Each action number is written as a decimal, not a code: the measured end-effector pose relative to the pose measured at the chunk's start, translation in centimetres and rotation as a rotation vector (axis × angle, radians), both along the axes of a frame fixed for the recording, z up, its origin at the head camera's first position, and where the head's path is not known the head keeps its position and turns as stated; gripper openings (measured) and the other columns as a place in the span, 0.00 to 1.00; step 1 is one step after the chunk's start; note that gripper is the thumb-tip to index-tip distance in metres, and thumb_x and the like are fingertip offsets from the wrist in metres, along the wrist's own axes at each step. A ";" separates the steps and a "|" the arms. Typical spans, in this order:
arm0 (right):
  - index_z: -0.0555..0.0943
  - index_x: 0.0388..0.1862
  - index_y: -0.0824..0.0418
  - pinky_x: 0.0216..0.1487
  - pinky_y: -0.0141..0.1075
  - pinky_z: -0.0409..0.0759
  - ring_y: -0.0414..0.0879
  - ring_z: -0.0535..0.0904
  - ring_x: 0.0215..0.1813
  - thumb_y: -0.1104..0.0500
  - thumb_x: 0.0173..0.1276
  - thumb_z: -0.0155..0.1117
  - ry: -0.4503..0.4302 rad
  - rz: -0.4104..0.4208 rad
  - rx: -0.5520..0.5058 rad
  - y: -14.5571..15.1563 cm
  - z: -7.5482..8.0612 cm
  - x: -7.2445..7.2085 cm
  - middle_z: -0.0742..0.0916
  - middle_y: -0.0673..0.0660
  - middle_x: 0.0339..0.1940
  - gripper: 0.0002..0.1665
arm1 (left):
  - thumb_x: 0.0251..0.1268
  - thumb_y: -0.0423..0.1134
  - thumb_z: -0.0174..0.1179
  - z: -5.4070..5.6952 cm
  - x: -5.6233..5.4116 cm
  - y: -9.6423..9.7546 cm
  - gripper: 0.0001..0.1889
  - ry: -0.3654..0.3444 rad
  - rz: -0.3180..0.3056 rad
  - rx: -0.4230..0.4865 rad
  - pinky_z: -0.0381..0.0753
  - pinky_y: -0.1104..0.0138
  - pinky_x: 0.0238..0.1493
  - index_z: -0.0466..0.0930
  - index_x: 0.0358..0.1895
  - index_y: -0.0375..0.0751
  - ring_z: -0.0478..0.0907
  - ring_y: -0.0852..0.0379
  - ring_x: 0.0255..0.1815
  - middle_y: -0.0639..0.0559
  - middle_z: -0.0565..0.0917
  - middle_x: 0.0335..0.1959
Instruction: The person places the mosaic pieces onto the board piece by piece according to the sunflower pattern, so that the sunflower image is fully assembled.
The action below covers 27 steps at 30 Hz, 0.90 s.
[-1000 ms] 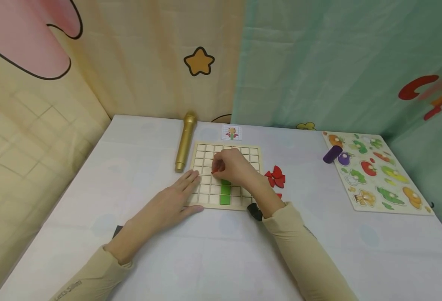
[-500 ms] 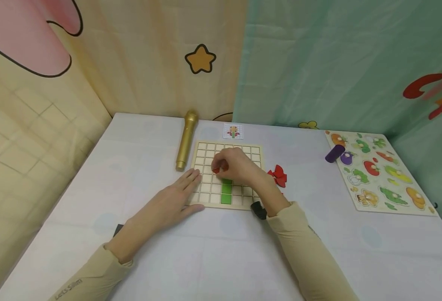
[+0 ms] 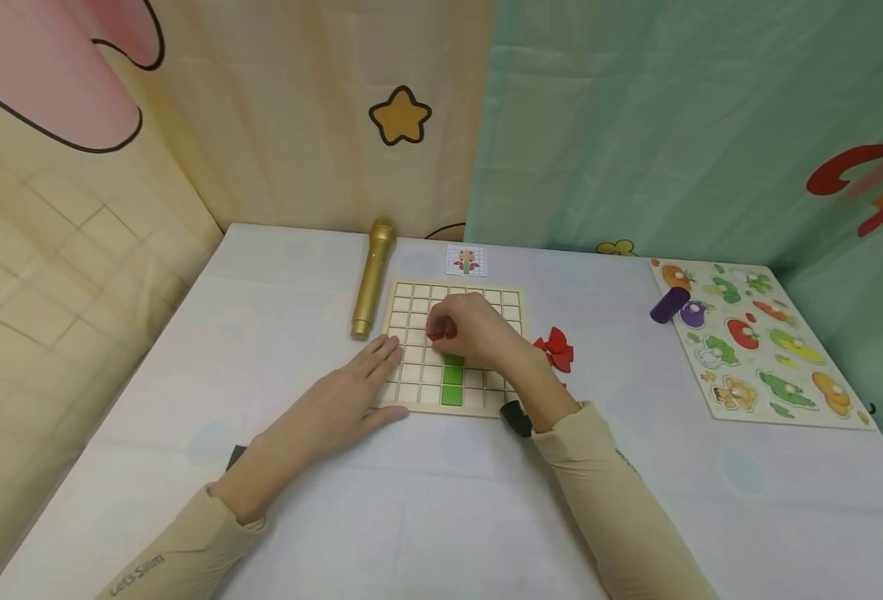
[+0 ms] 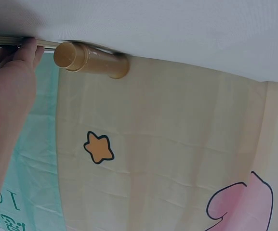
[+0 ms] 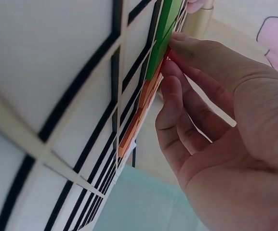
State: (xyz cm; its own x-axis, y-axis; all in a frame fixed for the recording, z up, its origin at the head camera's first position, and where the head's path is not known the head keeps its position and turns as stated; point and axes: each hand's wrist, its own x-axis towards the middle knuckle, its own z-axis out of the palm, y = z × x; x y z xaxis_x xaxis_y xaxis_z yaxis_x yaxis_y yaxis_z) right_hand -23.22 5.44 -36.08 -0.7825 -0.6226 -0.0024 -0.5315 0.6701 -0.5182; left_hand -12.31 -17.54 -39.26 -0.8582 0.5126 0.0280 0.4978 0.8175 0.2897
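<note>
A square wooden grid board [image 3: 414,379] lies on the table, with a column of green tiles [image 3: 452,395] at its near middle. My left hand [image 3: 336,408] rests with extended fingers over the board's left edge, its thumb near the front corner. Over the middle of the board, my right hand [image 3: 474,331] pinches a small red piece [image 3: 435,337] between thumb and fingertips. Its exact shape is mostly covered. In the right wrist view, the fingers touch the board beside the green tiles [image 5: 164,29], and orange pieces [image 5: 133,129] lie beyond these.
Loose red pieces [image 3: 559,350] lie right of the board, partly behind my wrist. A gold microphone [image 3: 373,279] is on the left, and a pattern card [image 3: 466,261] at the back. Farther right are a vegetable puzzle board [image 3: 767,367] and a purple cylinder [image 3: 669,305].
My right fingertips have shifted very slightly right over the board with the red piece. My left hand stays in place. The head view has moved a little.
</note>
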 end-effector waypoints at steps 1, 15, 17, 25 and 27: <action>0.89 0.39 0.57 0.44 0.35 0.83 0.46 0.80 0.39 0.64 0.67 0.76 0.000 -0.002 -0.003 0.0 0.0 0.0 0.87 0.50 0.35 0.05 | 0.76 0.60 0.62 0.0 0.0 0.0 0.46 -0.003 0.002 -0.003 0.63 0.47 0.82 0.58 0.83 0.32 0.51 0.42 0.88 0.39 0.57 0.86; 0.88 0.38 0.57 0.45 0.35 0.84 0.44 0.82 0.39 0.63 0.66 0.78 0.016 -0.028 -0.023 0.1 -0.1 -0.2 0.88 0.50 0.35 0.05 | 0.76 0.61 0.61 0.2 0.0 0.0 0.46 -0.017 0.004 -0.013 0.64 0.47 0.81 0.58 0.83 0.32 0.50 0.42 0.88 0.39 0.56 0.86; 0.88 0.38 0.57 0.45 0.35 0.84 0.44 0.82 0.39 0.63 0.66 0.78 0.015 -0.031 -0.022 0.1 -0.1 -0.2 0.88 0.50 0.35 0.05 | 0.76 0.60 0.61 0.2 0.0 0.0 0.46 -0.015 0.003 -0.010 0.64 0.47 0.81 0.58 0.82 0.32 0.50 0.42 0.88 0.39 0.56 0.86; 0.89 0.38 0.56 0.46 0.36 0.84 0.44 0.83 0.39 0.62 0.66 0.78 0.027 -0.041 -0.037 0.3 0.0 -0.3 0.89 0.49 0.34 0.04 | 0.76 0.60 0.61 0.1 -0.1 0.0 0.46 -0.011 0.000 -0.003 0.64 0.47 0.82 0.58 0.82 0.31 0.50 0.42 0.88 0.39 0.56 0.86; 0.89 0.38 0.57 0.45 0.36 0.84 0.44 0.83 0.38 0.63 0.67 0.78 0.024 -0.035 -0.040 0.3 0.0 -0.3 0.89 0.50 0.34 0.04 | 0.76 0.60 0.61 0.2 -0.1 0.0 0.46 -0.013 0.000 -0.004 0.64 0.47 0.82 0.58 0.82 0.31 0.50 0.42 0.88 0.39 0.56 0.86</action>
